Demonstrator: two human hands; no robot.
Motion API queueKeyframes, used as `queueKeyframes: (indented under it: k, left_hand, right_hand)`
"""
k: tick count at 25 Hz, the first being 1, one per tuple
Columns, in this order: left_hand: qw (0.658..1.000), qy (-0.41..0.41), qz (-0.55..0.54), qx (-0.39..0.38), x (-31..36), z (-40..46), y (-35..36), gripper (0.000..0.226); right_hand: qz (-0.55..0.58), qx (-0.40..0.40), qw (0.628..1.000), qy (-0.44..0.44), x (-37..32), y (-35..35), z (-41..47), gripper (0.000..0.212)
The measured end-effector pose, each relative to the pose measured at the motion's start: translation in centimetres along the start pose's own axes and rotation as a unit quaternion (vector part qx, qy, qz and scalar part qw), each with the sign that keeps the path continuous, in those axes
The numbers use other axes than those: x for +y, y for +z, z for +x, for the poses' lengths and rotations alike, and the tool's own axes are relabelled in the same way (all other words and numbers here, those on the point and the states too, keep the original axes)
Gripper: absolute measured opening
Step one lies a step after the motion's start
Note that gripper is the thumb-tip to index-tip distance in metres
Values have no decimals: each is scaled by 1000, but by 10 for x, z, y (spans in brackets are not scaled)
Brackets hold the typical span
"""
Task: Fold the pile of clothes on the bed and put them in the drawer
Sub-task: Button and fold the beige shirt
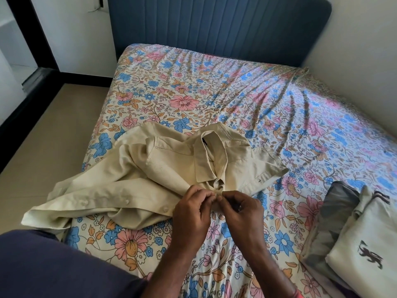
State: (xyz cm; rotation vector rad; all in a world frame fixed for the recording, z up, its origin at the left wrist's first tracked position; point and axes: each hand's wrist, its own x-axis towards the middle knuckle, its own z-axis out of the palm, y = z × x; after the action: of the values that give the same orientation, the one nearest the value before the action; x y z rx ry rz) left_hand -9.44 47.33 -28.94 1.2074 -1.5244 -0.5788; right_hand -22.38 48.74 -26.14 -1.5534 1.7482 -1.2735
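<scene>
A beige button-up shirt (163,168) lies crumpled on the floral bed sheet (236,100), collar toward the headboard and one front panel trailing off to the left. My left hand (191,214) and my right hand (240,211) meet at the shirt's front placket just below the collar. Both pinch the fabric edge between curled fingers and thumbs, close together. At the right edge of the bed sits a stack of folded clothes: a white garment with a dark print (365,250) on top of a grey one (335,211).
A blue padded headboard (214,24) stands at the far end and a white wall runs along the right. Beige floor (49,136) lies to the left of the bed, with a dark door frame (32,39) beyond. My dark-clothed leg (53,267) fills the lower left.
</scene>
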Motion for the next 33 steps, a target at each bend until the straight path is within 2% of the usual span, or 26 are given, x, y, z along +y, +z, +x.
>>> queueKeyframes:
  k: [4,10,17,19,22,25,28,31,33]
  left_hand:
    - [997,-31,-73,2,1,-1,1,11]
    - [977,-112,-173,-58,6,1,-2,32]
    - [991,-69,-111,-20,3,1,-5,26]
    - [999,0,-37,-7,-3,4,-8,33]
    - [991,99,60,-68,-9,12,-10,47]
    - [990,104,62,-69,-15,12,-8,40]
    - [993,103,54,-21,-16,10,-7,20]
    - [994,96,54,-20,-10,9,-4,9]
    - [995,87,45,-20,-7,8,-2,6]
  right_hand:
    - [18,-18,1000,-14,0,-1,-2,6]
    - [52,-4,999,2,1,-1,6,11]
    - [48,-21,998,23,8,-1,6,8]
    - [31,-34,999,7,11,-4,5,8]
    - [-18,-95,994,-45,7,-11,6,8]
    - [-40,-118,990,-64,8,-18,9,19]
    - [-32,-66,995,-65,8,-17,7,28]
    - [-2,24,998,-51,7,-11,7,27]
    - [-17,54,996,-75,7,-5,7,30]
